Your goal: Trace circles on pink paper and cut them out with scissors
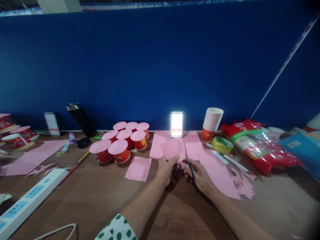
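My left hand (pixel 165 169) is closed on the lower edge of a pink paper disc (pixel 174 150) and holds it upright over the table. My right hand (pixel 197 173) grips dark scissors (pixel 188 163), whose blades point up at the disc's right edge. A pink square with a drawn circle (pixel 138 168) lies flat just left of my left hand. Behind the disc, pink paper sheets (pixel 160 143) lie on the wooden table (pixel 100 196).
Several red cups capped with pink discs (pixel 120 146) stand left of centre. A stack of paper cups (pixel 212 123), a yellow-green tape roll (pixel 222 144), pens and a red bag (pixel 260 146) lie right. A white power strip (pixel 30 196), a pencil and paper scraps lie left.
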A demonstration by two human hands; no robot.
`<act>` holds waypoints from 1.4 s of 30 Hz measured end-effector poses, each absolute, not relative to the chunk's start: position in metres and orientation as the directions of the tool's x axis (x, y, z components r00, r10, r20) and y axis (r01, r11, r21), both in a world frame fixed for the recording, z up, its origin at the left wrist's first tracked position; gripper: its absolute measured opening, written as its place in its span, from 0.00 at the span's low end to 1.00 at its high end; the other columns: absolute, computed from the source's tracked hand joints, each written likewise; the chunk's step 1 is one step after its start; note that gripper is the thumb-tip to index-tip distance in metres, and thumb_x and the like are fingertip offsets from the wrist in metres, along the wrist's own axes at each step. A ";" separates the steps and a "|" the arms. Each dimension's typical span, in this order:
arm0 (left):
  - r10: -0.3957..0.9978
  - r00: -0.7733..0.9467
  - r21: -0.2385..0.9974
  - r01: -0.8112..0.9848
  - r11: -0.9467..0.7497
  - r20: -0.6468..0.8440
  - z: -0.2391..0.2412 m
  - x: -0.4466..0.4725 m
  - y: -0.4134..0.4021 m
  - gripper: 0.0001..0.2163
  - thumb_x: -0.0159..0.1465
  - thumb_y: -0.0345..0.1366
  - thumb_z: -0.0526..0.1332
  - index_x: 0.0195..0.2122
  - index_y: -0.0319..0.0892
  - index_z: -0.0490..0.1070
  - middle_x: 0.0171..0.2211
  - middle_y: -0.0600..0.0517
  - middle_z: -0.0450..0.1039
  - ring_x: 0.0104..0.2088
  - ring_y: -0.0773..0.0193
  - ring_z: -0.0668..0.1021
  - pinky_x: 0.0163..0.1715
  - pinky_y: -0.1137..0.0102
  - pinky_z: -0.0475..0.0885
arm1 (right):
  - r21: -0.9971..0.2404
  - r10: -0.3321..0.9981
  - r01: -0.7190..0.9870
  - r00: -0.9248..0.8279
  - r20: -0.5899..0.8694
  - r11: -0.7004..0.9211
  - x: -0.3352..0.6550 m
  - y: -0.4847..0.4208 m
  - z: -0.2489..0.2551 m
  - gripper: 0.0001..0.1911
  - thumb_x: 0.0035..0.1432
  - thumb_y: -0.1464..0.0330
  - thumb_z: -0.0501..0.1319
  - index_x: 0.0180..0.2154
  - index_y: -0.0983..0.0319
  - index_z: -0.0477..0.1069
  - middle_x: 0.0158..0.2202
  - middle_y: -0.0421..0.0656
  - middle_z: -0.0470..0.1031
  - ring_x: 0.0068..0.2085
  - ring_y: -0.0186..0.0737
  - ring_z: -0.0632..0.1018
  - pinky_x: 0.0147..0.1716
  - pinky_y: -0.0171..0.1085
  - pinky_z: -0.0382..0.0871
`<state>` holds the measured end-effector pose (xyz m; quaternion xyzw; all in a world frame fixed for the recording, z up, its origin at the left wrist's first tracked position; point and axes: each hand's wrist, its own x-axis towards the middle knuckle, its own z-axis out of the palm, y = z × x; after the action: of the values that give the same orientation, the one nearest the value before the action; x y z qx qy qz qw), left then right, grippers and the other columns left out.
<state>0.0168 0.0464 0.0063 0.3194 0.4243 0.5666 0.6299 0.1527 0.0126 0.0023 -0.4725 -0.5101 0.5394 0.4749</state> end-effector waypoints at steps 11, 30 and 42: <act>0.988 0.010 0.879 -0.456 0.141 -0.154 0.003 0.016 0.048 0.19 0.44 0.44 0.71 0.28 0.32 0.72 0.18 0.51 0.70 0.17 0.70 0.71 0.18 0.74 0.66 | -1.000 0.995 -0.015 -0.095 -0.025 -0.026 0.154 0.013 0.000 0.24 0.53 0.54 0.62 0.47 0.61 0.69 0.25 0.38 0.68 0.23 0.30 0.69 0.16 0.27 0.60; 0.977 -0.054 0.880 -0.447 0.162 -0.207 0.016 0.017 0.044 0.20 0.42 0.44 0.72 0.29 0.33 0.71 0.17 0.53 0.69 0.15 0.71 0.69 0.14 0.76 0.63 | -0.999 0.995 -0.031 -0.101 -0.028 -0.031 0.152 0.012 0.004 0.26 0.50 0.53 0.63 0.47 0.63 0.69 0.21 0.35 0.64 0.21 0.30 0.66 0.17 0.28 0.58; 0.974 -0.058 0.884 -0.435 0.174 -0.220 0.015 0.014 0.045 0.18 0.43 0.44 0.72 0.25 0.35 0.70 0.14 0.55 0.67 0.14 0.72 0.66 0.14 0.76 0.63 | -1.000 0.992 -0.017 -0.128 0.016 0.014 0.154 0.013 0.001 0.24 0.54 0.56 0.62 0.48 0.62 0.69 0.23 0.36 0.65 0.23 0.30 0.67 0.19 0.29 0.60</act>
<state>0.0140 0.0452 0.0147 0.2978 0.4526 0.5695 0.6182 0.1539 0.0127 0.0014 -0.4589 -0.5307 0.5315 0.4746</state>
